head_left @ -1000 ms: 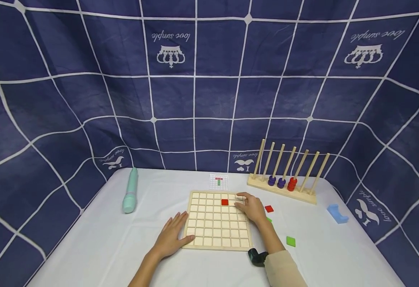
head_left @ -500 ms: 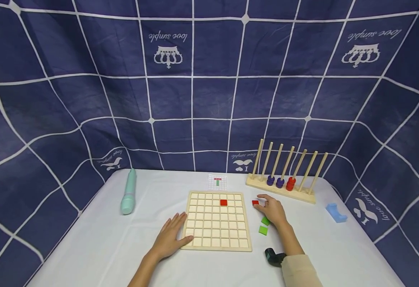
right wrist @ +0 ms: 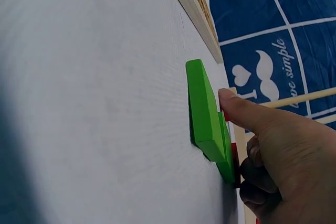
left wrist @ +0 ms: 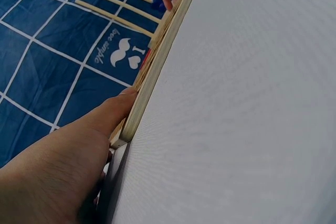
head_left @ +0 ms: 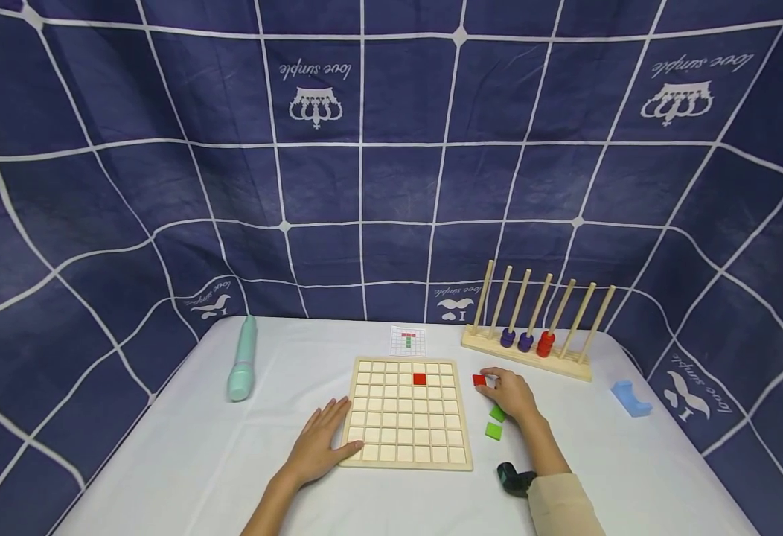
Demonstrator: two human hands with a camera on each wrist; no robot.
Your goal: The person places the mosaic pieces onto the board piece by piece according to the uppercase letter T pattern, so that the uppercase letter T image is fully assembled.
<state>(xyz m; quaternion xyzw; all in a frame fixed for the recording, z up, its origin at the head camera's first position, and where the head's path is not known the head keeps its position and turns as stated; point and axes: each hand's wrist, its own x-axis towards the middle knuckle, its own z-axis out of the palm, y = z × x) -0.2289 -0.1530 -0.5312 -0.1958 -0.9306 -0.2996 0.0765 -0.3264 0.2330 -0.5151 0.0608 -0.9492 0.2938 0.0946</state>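
Note:
A square wooden grid board (head_left: pixel 405 466) lies mid-table in the head view, with a red tile (head_left: pixel 420 379) in one cell of an upper row. My left hand (head_left: pixel 318 443) rests flat at its lower left, the thumb (left wrist: pixel 113 111) over the rim in the left wrist view. To the right of the board, my right hand (head_left: pixel 517 396) pinches a second red tile (head_left: pixel 479 380) between thumb and index finger. Two green tiles, a nearer one (head_left: pixel 493 431) and one (head_left: pixel 497 413) partly under the hand, lie below. In the right wrist view another bit of red (right wrist: pixel 235 153) shows beside the curled fingers.
A small card (head_left: pixel 408 341) with a red and green T pattern lies behind the board. A wooden peg stand (head_left: pixel 572 368) with purple and red beads is at back right, a light blue block (head_left: pixel 630 400) farther right. A turquoise tapered cylinder (head_left: pixel 243 365) lies at left.
My right hand has moved right from the board's upper right corner to the red tile beside it, uncovering the corner cells. The left hand stays put. Little differs over the last half second.

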